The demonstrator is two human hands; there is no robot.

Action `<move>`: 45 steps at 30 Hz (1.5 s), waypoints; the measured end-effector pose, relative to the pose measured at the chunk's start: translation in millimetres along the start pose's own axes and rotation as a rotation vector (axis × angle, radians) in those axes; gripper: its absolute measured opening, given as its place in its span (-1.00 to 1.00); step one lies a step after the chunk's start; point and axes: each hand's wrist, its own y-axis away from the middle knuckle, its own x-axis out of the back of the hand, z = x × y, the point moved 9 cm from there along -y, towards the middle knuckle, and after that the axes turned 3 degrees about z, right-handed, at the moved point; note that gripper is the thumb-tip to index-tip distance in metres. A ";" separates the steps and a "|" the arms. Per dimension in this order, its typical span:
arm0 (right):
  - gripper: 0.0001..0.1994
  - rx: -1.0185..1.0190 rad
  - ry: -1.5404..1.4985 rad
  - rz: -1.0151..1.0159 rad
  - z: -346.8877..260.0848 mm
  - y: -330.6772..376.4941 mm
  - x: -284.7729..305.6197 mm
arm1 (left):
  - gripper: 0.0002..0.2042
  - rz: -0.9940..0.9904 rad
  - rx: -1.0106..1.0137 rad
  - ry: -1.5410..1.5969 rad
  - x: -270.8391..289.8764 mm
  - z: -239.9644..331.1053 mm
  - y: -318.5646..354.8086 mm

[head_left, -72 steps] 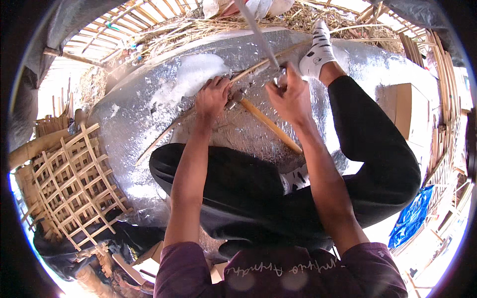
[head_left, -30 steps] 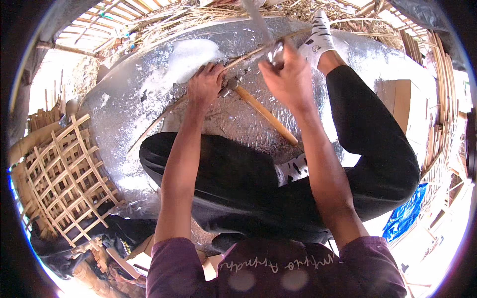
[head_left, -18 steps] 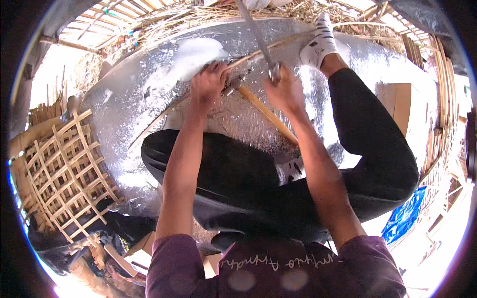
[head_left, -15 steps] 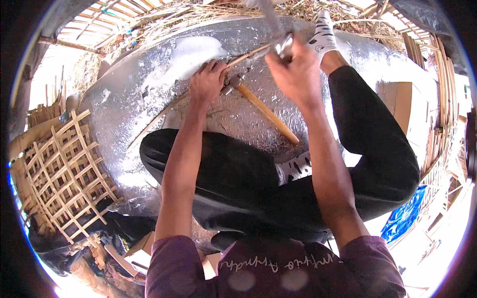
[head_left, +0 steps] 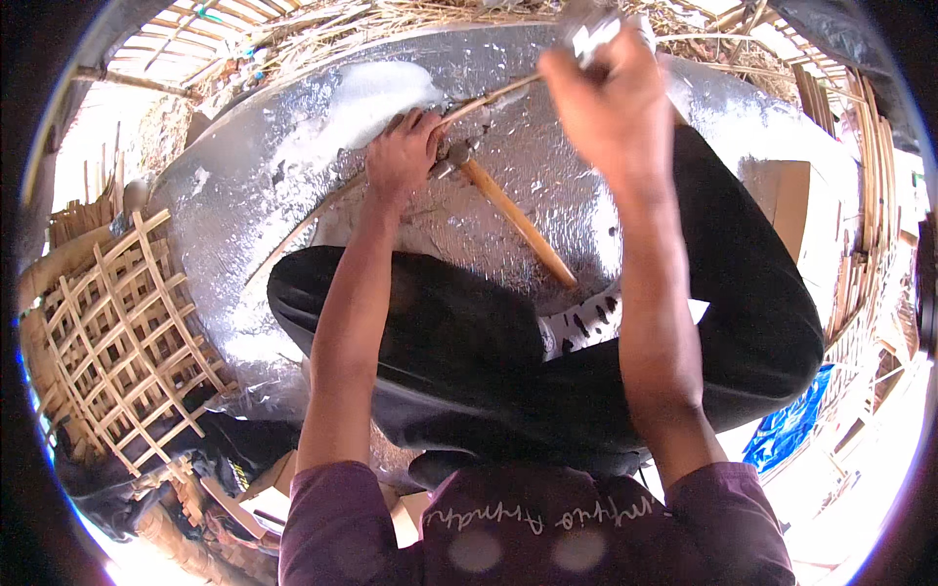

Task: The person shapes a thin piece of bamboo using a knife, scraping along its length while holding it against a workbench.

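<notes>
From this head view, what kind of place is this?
Likely an outdoor or open-sided bamboo craft workspace. A woven bamboo lattice panel lies on the left, bamboo slats stack at right, and the person sits on a silver foil mat amid dry straw.

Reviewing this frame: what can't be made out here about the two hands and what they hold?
Head view only:
- Right hand: blurred by motion; the grey tool in it is smeared and cut off by the top rim, so its kind is unclear.
- Left hand: its fingers cover where the thin bamboo strip is gripped.
- Wooden-handled tool: its head lies partly under the left hand; contact cannot be told.
</notes>
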 end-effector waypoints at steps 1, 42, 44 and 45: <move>-0.75 -0.003 -0.034 0.051 -18.0 -3.0 11.5 | -0.81 -0.024 0.005 -0.006 -0.8 -1.0 1.1; -0.73 0.130 -0.122 -0.002 3.9 2.8 -25.3 | -0.87 -0.011 0.066 0.278 -7.3 -8.5 2.4; -0.73 -0.011 -0.077 -0.044 36.7 30.0 -42.7 | -0.88 0.009 0.054 0.284 -3.1 -10.3 4.7; -0.72 -0.058 0.035 -0.093 78.9 62.2 -58.3 | -0.86 -0.024 0.078 0.297 -4.2 -8.8 4.9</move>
